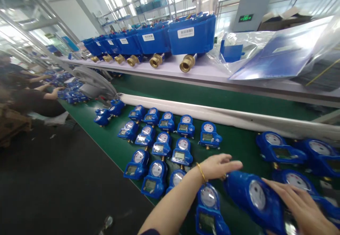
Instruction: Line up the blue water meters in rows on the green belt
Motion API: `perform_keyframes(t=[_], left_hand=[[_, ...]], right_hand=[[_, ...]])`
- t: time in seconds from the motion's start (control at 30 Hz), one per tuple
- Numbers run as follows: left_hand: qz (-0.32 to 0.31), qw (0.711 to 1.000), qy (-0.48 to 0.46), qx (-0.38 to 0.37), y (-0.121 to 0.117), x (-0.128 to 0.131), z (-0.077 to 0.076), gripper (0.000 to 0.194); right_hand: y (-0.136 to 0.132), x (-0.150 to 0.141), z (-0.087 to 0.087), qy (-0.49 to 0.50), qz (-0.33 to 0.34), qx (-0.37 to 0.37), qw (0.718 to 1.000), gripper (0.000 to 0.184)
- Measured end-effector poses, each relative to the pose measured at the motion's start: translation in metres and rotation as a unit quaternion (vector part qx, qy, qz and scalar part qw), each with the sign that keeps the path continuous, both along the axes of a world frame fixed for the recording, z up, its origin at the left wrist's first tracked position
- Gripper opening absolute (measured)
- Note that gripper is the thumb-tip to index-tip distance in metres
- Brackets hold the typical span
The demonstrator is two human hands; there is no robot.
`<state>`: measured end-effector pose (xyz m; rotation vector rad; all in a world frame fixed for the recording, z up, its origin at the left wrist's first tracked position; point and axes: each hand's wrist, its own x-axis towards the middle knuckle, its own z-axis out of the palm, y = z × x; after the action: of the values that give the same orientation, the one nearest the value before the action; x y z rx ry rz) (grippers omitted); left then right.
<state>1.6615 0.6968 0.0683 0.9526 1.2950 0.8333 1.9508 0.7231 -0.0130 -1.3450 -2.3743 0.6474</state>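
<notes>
I saw the right hand [300, 201] clasp a rounded blue plastic meter [252, 198] with a white dial [257, 194] in its fingers, tilted over the green counter [236, 144]; beside it, the left hand [216, 166] had parted fingers, whether gripping I couldn't tell.

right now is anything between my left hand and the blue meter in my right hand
Nothing visible: your left hand is right beside one end of the held blue meter, though contact is unclear, and your right hand grips the other side. Another meter lies below your left hand in the picture, not between them.
</notes>
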Motion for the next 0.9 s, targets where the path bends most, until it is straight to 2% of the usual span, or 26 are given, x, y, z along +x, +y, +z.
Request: perform_keyframes(t=[0.07,0.1,0.2,0.27,0.37,0.47,0.57,0.67,0.73,0.83,0.9], left_hand=[[0.113,0.992,-0.003,0.056,0.003,-0.010,0.006,0.061],[0.149,0.986,-0.017,0.075,0.001,-0.014,0.007,0.057],[0.193,0.978,-0.038,0.067,-0.019,-0.027,0.001,0.043],[0.217,0.975,-0.027,0.048,-0.039,-0.035,-0.008,0.038],[0.256,0.966,-0.009,0.023,-0.069,-0.049,-0.022,0.039],[0.284,0.959,0.000,-0.012,-0.091,-0.060,-0.034,0.044],[0.326,0.945,-0.006,-0.042,-0.104,-0.066,-0.042,0.049],[0.351,0.935,0.001,-0.039,-0.104,-0.071,-0.047,0.053],[0.335,0.941,0.027,-0.025,-0.096,-0.078,-0.046,0.053],[0.293,0.951,0.099,0.003,-0.076,-0.093,-0.043,0.049],[0.276,0.945,0.173,0.021,-0.055,-0.106,-0.044,0.045]], right_hand=[[0.005,-0.016,0.000,-0.022,-0.110,0.028,0.993,0.102],[0.010,-0.028,0.000,-0.052,-0.148,0.014,0.987,0.100],[0.036,-0.071,-0.005,-0.132,-0.239,-0.068,0.960,0.094],[0.056,-0.096,-0.010,-0.162,-0.281,-0.084,0.942,0.089],[0.080,-0.125,-0.014,-0.195,-0.309,-0.081,0.927,0.080],[0.099,-0.144,-0.014,-0.196,-0.294,-0.079,0.932,0.078],[0.115,-0.156,-0.013,-0.178,-0.298,-0.074,0.935,0.076],[0.131,-0.165,-0.014,-0.169,-0.315,-0.072,0.931,0.073],[0.139,-0.169,-0.015,-0.162,-0.321,-0.071,0.931,0.073],[0.145,-0.172,-0.016,-0.150,-0.329,-0.069,0.930,0.076],[0.145,-0.174,-0.017,-0.143,-0.331,-0.067,0.930,0.079]])
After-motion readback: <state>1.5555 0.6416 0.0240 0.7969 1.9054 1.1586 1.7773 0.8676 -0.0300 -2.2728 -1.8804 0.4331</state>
